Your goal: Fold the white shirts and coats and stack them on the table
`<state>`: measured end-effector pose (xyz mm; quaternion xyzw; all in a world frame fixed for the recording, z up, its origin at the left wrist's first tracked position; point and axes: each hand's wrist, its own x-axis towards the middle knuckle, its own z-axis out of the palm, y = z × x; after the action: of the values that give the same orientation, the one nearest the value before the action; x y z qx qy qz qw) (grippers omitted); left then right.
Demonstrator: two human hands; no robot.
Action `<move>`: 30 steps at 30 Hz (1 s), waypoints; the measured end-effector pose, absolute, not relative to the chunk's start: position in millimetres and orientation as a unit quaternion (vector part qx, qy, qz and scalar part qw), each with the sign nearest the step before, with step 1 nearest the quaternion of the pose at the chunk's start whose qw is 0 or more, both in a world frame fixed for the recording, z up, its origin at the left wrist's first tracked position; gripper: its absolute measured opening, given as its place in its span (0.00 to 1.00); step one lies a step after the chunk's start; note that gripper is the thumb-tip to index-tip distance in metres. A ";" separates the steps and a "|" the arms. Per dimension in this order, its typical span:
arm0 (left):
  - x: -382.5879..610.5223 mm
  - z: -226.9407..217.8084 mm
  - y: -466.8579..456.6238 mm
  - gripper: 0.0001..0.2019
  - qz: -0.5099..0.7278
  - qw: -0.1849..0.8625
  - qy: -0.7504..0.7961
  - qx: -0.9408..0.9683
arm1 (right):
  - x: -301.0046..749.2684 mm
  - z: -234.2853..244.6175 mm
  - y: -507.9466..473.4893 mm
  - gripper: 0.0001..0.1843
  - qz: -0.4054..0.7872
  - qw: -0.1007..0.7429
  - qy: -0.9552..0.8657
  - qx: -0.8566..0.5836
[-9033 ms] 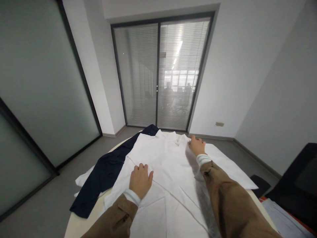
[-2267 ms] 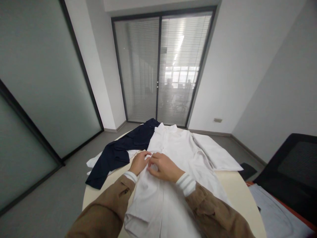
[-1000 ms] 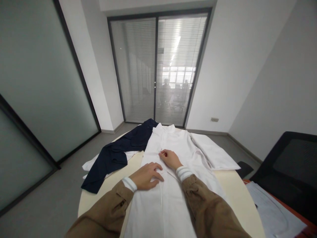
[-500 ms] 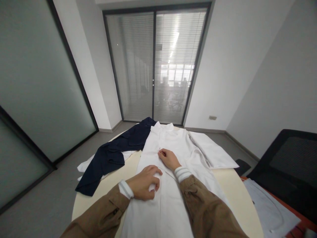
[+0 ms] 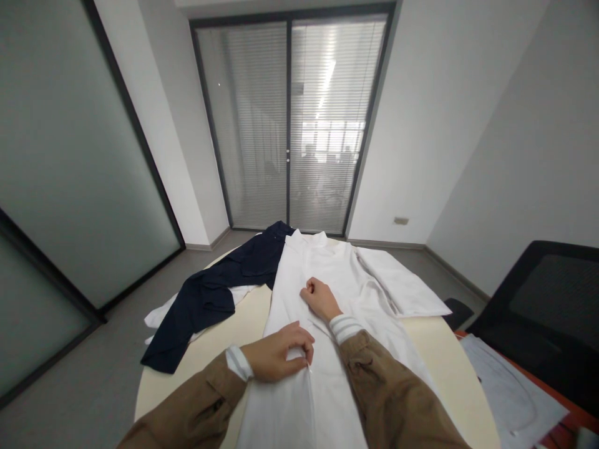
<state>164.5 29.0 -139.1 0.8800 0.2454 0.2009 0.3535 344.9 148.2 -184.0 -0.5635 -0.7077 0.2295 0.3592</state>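
On the round table [image 5: 433,349], left hand [image 5: 276,352] has shifted to the white shirt placket [image 5: 309,399], fingers pinching; right hand's [image 5: 318,298] fingers curled.

the person is wearing a creased tan-brown jacket [image 5: 199,399], its right sleeve [image 5: 393,393] showing a small tab with a dark button near the wrist, and white cuffs with grey stripes [image 5: 345,328] are peeking out underneath, leaving the left hand [image 5: 276,352] and right hand [image 5: 321,299] bare.

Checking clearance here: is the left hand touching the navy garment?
Apart. The head view shows the left hand on the white shirt, with cream tabletop showing between it and the navy garment.
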 end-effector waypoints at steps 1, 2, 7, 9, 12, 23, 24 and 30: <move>167.3 -143.6 28.6 0.05 0.188 0.339 0.247 0.888 | 345.1 -185.1 148.5 0.04 0.234 0.361 -0.705 -0.565; 169.8 -147.3 28.1 0.05 0.175 0.324 0.250 0.895 | 345.5 -186.2 148.8 0.09 0.241 0.363 -0.701 -0.565; 174.7 -149.2 26.6 0.04 0.143 0.278 0.251 0.916 | 347.9 -191.6 150.7 0.30 0.244 0.378 -0.721 -0.527; 174.7 -146.5 26.9 0.03 0.136 0.266 0.249 0.921 | 348.6 -192.7 151.4 0.26 0.231 0.373 -0.738 -0.513; 175.5 -145.0 27.9 0.00 0.141 0.248 0.240 0.928 | 349.3 -191.9 152.8 0.16 0.209 0.381 -0.723 -0.538; 173.2 -147.2 24.8 0.41 0.087 0.191 0.328 0.921 | 348.1 -186.0 146.3 0.14 0.139 0.303 -0.755 -0.565; 172.7 -146.1 24.7 0.47 0.070 0.189 0.354 0.913 | 347.8 -185.4 144.8 0.14 0.128 0.292 -0.763 -0.562; 169.1 -144.2 19.8 0.55 0.022 0.184 0.397 0.899 | 351.1 -178.1 140.4 0.20 0.114 0.217 -0.793 -0.558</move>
<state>169.1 19.8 -144.2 0.8990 0.3968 0.0216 0.1843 351.1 140.4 -178.1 -0.5583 -0.7926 0.1144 0.2170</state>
